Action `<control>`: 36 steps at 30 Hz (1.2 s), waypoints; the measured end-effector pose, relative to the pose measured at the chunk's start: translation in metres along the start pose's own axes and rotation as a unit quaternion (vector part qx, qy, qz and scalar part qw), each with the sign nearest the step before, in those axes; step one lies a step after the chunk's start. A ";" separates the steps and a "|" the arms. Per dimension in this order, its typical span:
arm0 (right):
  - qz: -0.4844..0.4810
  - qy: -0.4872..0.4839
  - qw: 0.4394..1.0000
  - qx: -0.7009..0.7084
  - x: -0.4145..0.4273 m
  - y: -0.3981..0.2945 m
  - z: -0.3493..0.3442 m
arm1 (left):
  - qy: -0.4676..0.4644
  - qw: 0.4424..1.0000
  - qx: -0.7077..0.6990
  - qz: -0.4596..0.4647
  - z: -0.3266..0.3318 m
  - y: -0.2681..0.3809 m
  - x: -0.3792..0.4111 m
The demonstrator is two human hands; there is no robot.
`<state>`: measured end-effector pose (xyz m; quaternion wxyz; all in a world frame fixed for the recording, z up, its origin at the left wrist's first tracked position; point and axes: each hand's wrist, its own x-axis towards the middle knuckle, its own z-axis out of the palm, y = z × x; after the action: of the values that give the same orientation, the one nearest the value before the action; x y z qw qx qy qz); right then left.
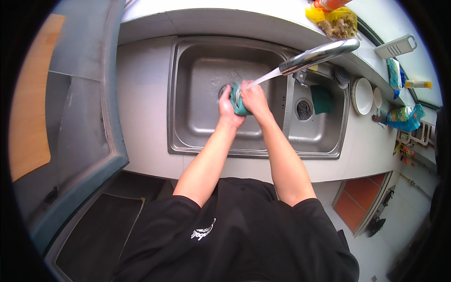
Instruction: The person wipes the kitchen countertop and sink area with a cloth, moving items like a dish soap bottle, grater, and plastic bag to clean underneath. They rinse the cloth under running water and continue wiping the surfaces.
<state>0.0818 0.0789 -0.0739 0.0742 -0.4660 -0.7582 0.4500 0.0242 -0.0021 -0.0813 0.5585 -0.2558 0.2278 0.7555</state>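
Note:
Both of my hands are over the large basin of a stainless steel double sink [201,149]. My left hand [230,109] cups a wet green cloth [240,105] from below and the left side, thumb up. On the cloth's upper right lies my right hand [253,97], its fingers curled onto it. Water runs from the chrome faucet [313,58] onto my right hand and the cloth. Whether something is wrapped inside the cloth, I cannot tell. Part of the drain shows behind my left thumb.
A dark green cloth [321,99] lies in the small basin beside its drain strainer [303,109]. White plates [362,96] stand right of the sink. Ginger [339,28] in a yellow bag sits on the ledge above. A blue bag [405,118] is at the far right.

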 end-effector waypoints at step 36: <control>0.019 0.012 0.996 -0.091 -0.012 -0.027 0.018 | 0.086 0.984 0.131 -0.087 -0.010 0.016 0.018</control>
<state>0.0618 0.0546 -0.0603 0.0323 -0.4903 -0.7863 0.3745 0.0057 -0.0002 -0.0995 0.6288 -0.2631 0.3490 0.6430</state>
